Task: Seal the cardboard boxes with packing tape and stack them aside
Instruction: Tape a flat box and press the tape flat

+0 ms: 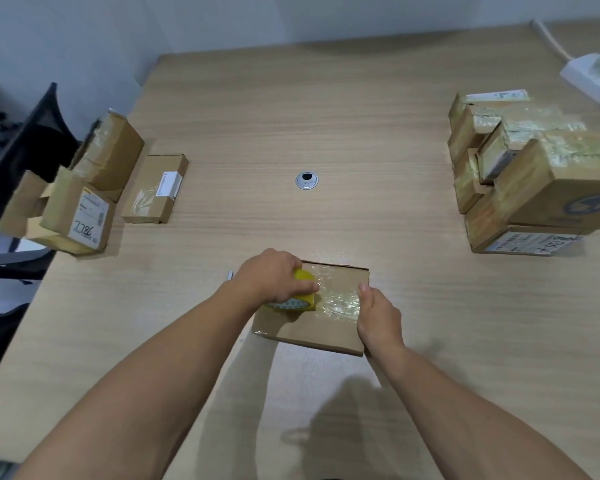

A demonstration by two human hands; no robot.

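Observation:
A flat cardboard box (pixel 312 327) lies on the wooden table (pixel 291 116) in front of me. A strip of clear tape (pixel 340 299) runs across its top. My left hand (pixel 274 275) grips a yellow roll of packing tape (pixel 303 301) that sits on the box's left part. My right hand (pixel 378 317) holds the box's right edge, thumb pressed on the tape near the edge.
Several untaped boxes (pixel 94 188) stand at the table's left edge, one flat box (pixel 155 188) beside them. A stack of taped boxes (pixel 527 174) stands at the right. A cable grommet (pixel 306 180) sits mid-table. A small metal item (pixel 230 274) lies left of my left hand.

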